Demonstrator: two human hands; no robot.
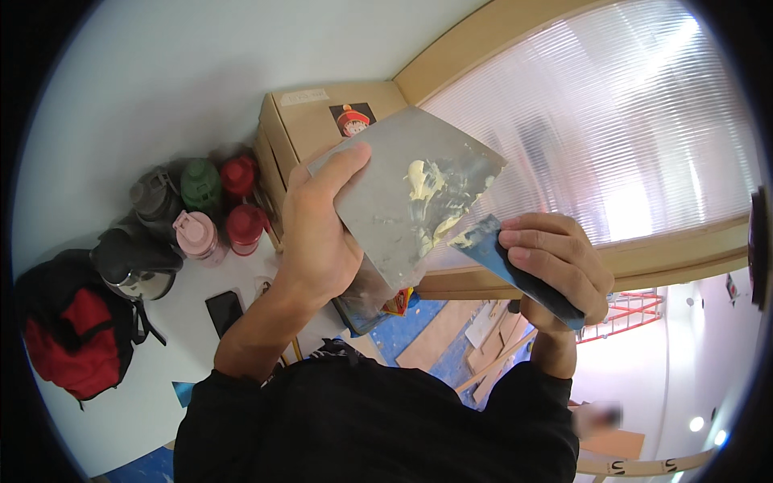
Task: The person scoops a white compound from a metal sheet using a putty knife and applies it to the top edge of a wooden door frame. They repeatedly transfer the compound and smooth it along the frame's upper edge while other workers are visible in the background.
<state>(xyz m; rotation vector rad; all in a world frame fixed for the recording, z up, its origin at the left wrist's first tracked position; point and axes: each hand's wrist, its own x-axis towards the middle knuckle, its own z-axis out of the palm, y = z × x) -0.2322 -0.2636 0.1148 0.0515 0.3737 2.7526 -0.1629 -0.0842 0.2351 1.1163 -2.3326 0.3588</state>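
Note:
My left hand (314, 233) is closed on a flat grey metal plate (374, 189), its thumb lying along the top face. Cream-coloured putty (419, 181) is smeared in lumps and thin streaks over the right half of that plate. My right hand (568, 262) grips a wide putty knife (483, 245) with a bluish blade and a dark back, fingers wrapped over it. Some putty clings to the blade's corner, which is close to the plate's lower right edge; I cannot tell whether they touch. The left palm and fingers are partly hidden behind the plate.
On the white tabletop (173, 342) at left are a red and black bag (76, 330), several drink bottles (197, 233) and a phone (224, 312). Behind the plate is a cardboard box (302, 121). A ribbed translucent panel (588, 121) in a wooden frame rises at right. Boards (439, 334) lie below.

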